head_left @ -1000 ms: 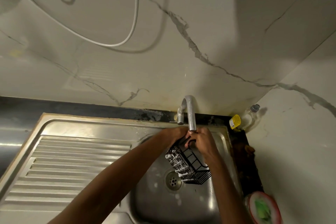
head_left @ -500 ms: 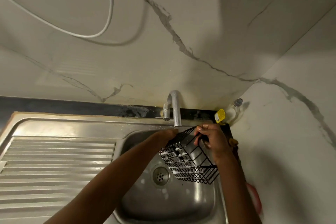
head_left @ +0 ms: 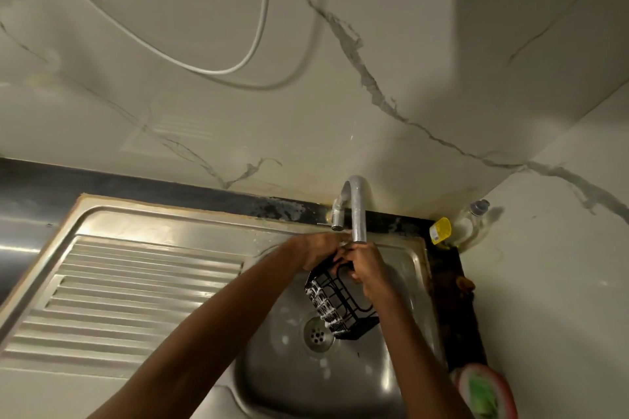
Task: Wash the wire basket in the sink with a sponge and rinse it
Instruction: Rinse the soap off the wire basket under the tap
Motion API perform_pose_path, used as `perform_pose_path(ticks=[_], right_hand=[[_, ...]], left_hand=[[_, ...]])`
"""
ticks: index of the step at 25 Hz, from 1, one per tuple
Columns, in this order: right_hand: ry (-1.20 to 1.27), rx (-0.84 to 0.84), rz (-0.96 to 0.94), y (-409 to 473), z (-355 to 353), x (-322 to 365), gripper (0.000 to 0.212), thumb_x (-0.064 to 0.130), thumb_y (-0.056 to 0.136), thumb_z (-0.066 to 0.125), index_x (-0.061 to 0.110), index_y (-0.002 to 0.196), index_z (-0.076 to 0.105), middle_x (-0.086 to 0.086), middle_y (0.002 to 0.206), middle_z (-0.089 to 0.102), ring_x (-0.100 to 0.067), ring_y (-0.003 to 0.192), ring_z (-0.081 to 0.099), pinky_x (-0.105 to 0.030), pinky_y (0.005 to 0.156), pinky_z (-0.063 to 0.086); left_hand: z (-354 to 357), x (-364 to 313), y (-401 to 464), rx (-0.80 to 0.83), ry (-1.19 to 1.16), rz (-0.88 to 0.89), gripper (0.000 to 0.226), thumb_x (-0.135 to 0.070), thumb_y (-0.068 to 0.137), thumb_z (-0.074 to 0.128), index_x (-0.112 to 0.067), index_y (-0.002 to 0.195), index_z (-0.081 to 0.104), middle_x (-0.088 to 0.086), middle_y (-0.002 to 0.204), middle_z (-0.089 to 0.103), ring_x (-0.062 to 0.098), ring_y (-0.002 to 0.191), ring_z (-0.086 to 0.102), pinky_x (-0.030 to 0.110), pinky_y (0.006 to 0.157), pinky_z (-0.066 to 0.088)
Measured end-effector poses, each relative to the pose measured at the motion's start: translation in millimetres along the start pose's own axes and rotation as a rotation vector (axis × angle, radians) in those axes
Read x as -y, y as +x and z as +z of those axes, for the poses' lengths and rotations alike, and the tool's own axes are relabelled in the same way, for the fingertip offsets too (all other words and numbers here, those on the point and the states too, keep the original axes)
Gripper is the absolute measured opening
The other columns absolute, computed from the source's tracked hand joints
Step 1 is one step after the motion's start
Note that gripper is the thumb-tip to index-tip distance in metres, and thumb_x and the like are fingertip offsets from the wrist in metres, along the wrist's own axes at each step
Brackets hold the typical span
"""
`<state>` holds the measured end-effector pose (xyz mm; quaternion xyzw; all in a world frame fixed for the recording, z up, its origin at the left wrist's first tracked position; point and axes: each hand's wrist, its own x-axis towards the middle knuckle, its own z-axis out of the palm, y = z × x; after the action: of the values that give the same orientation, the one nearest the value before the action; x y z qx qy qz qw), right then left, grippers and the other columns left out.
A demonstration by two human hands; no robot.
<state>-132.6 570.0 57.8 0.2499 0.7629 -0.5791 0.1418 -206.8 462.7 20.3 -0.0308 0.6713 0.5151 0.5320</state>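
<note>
Under the faucet (head_left: 357,207), both hands' fingers grip the soapy wire basket (head_left: 340,306), tilted.

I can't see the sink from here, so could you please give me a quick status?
Left hand and right hand both gripping wire basket under the tap. Basket sudsy, tilted over the drain. Nothing in the way.

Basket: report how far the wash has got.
Done: soaping, since white suds coat the basket. In hand: both hands, left and right, hold it up under the tap, above the sink. Left: rinsing off the suds; no running water is visible.
</note>
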Motion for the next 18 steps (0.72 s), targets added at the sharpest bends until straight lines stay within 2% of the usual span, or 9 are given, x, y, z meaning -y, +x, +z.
perform_pose_path(ticks=[3,5,8,10,12,15,18], right_hand=[[0.063,-0.021,-0.008,-5,-1,2,0.018,-0.005,0.093,0.051,-0.005,0.085,0.067,-0.021,0.072,0.069,-0.019,0.046,0.063,-0.018,0.036,0.026],[0.093,-0.019,-0.016,-10,-8,-2,0.02,-0.002,0.095,0.053,-0.01,0.084,0.066,-0.029,0.071,0.068,-0.016,0.041,0.059,-0.018,0.036,0.02],[0.096,-0.018,-0.046,-23,-27,-13,0.029,0.002,0.098,0.051,-0.006,0.075,0.067,-0.026,0.061,0.066,-0.011,0.034,0.047,-0.019,0.037,0.017],[0.123,-0.037,-0.087,-34,-47,-16,0.031,0.003,0.097,0.051,-0.003,0.072,0.067,-0.023,0.056,0.064,-0.014,0.035,0.047,-0.019,0.04,0.021],[0.206,-0.062,-0.136,-47,-72,-15,0.03,0.002,0.097,0.05,-0.007,0.072,0.064,-0.023,0.052,0.06,-0.015,0.034,0.049,-0.016,0.038,0.025],[0.294,-0.119,-0.206,-61,-105,-16,0.027,-0.004,0.095,0.047,-0.008,0.073,0.061,-0.017,0.055,0.061,-0.012,0.032,0.05,-0.013,0.032,0.019],[0.337,-0.156,-0.226,-61,-117,-23,0.025,-0.005,0.095,0.048,-0.004,0.074,0.063,-0.011,0.063,0.065,-0.013,0.037,0.054,-0.016,0.032,0.016]], left_hand=[[5,-4,-12,-0.065,-0.008,0.012,0.05,-0.032,0.111,0.035,-0.015,0.068,0.054,0.001,0.063,0.056,0.013,0.061,0.055,0.022,0.061,0.045],[11,5,0,-0.112,0.08,0.006,0.05,-0.031,0.112,0.033,-0.015,0.07,0.056,0.004,0.071,0.06,0.014,0.072,0.056,0.026,0.075,0.047],[16,31,41,-0.127,0.114,0.048,0.039,-0.038,0.11,0.041,-0.014,0.092,0.067,0.009,0.097,0.067,0.022,0.094,0.064,0.042,0.103,0.052],[14,55,95,-0.115,0.082,0.03,0.043,-0.049,0.105,0.049,-0.013,0.115,0.069,0.012,0.117,0.069,0.027,0.111,0.064,0.047,0.11,0.049],[22,51,92,-0.143,0.017,0.003,0.048,-0.047,0.104,0.052,-0.008,0.128,0.066,0.014,0.119,0.068,0.029,0.108,0.066,0.049,0.105,0.053],[25,33,73,-0.171,-0.113,-0.025,0.039,-0.039,0.108,0.05,-0.003,0.116,0.063,0.013,0.095,0.067,0.023,0.078,0.064,0.036,0.075,0.06],[18,25,65,-0.181,-0.092,-0.073,0.042,-0.042,0.108,0.049,-0.003,0.121,0.058,0.014,0.091,0.065,0.022,0.069,0.064,0.028,0.053,0.057]])
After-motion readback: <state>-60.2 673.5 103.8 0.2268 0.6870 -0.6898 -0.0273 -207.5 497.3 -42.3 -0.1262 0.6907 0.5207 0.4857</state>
